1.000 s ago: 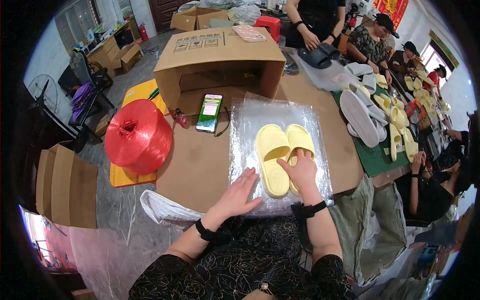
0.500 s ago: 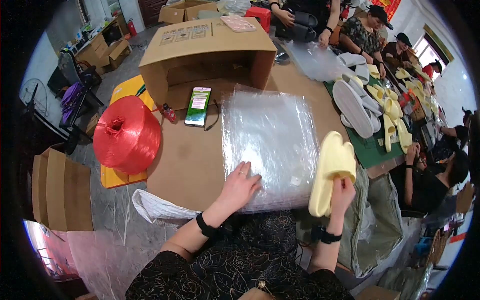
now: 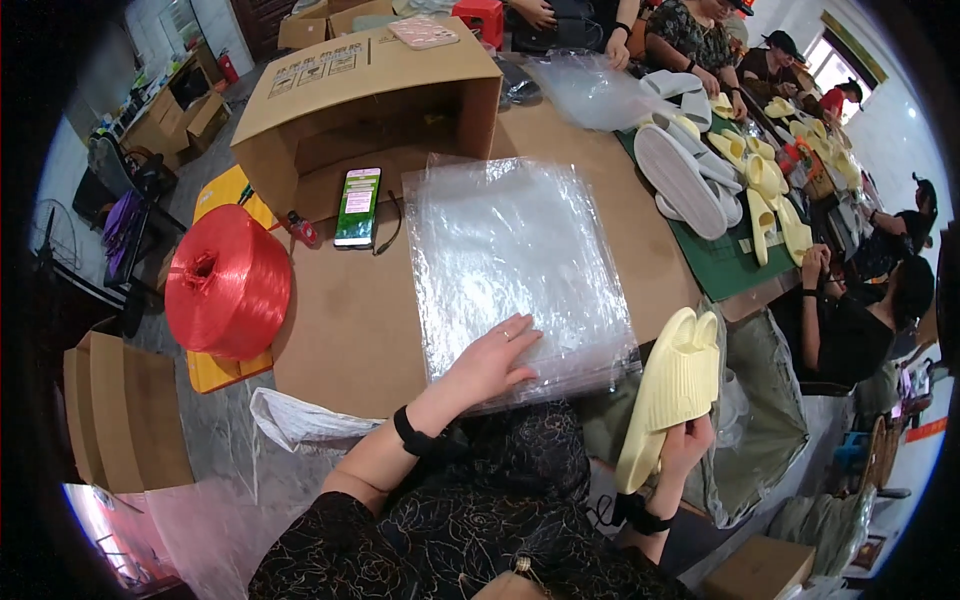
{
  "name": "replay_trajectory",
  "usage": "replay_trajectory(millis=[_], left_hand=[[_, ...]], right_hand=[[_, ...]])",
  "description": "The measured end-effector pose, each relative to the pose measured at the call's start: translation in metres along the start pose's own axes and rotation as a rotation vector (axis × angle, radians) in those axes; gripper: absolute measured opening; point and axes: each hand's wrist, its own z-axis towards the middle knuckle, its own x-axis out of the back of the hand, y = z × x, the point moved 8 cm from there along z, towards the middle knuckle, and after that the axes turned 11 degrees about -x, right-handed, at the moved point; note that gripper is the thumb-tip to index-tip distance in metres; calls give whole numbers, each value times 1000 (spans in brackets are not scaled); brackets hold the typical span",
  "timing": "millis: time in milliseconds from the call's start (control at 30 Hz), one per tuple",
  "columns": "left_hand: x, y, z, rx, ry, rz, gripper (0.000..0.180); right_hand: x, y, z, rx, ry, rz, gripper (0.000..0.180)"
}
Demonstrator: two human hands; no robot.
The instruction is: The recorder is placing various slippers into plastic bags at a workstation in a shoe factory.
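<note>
Yellow slippers (image 3: 672, 385), gripped by the right hand (image 3: 685, 447), hang past the table edge; left hand (image 3: 492, 362) rests flat on plastic bags (image 3: 515, 265).

Pale yellow slippers (image 3: 672, 385) paired upright off table edge, clear plastic bags (image 3: 515, 265) stacked flat

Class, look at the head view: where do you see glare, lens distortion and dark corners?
Head view: glare whitens the stack of clear plastic bags under the left hand; the fisheye bends the cardboard box edges; black vignette fills the corners; the window at upper right is blown out; the pale yellow slippers in the right hand stay fairly sharp.
</note>
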Motion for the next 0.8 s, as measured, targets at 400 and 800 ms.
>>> replay_trajectory(millis=[400, 800], left_hand=[[22, -2, -18, 23, 87, 171, 29], [41, -24, -7, 450, 389, -287, 23]], right_hand=[[-24, -11, -7, 19, -122, -114, 21], [-96, -59, -45, 294, -551, -391, 21]])
